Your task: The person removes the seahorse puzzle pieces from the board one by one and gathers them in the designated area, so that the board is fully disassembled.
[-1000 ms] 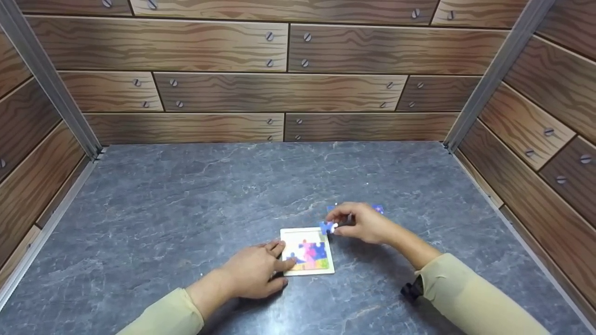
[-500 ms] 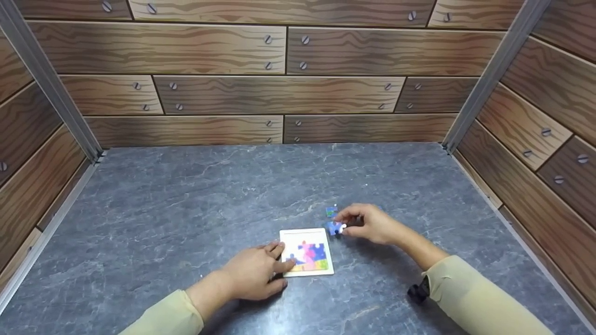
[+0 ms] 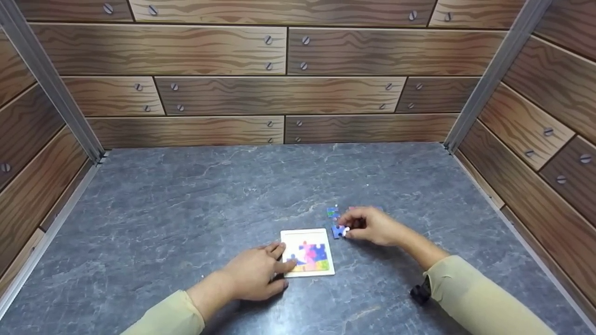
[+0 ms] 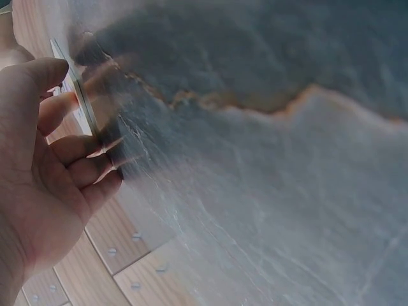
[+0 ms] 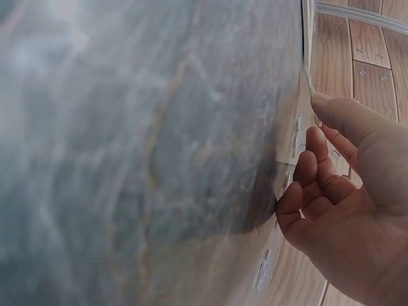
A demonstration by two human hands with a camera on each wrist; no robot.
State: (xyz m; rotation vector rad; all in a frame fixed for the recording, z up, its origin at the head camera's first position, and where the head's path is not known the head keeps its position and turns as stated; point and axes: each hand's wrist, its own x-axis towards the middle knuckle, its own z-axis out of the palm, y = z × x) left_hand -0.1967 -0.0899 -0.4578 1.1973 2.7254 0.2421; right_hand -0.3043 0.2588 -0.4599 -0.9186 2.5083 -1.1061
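A square jigsaw tray (image 3: 285, 231) with a pale frame lies on the table, several pink, blue and yellow pieces fitted in its lower and right parts. My left hand (image 3: 253, 272) rests at its left side, the index fingertip over a lower-left piece and the other fingers at the edge. Just right of the tray's top corner, my right hand (image 3: 372, 226) pinches a blue puzzle piece (image 3: 338, 231) with white on its right side, close over the table. In the right wrist view the thumb and index finger meet on that piece's thin edge (image 5: 310, 83).
Beyond the right hand lies a loose blue-and-green puzzle piece (image 3: 332, 212). More loose pieces, one of them pink (image 3: 352, 208), show partly behind the hand. Wood-patterned walls (image 3: 223, 93) enclose the grey marbled table (image 3: 195, 200) at the back and sides.
My right hand has drawn the blue piece rightward, away from the tray's top right corner, uncovering the blue-and-green piece behind. The left hand and tray stay where they were.
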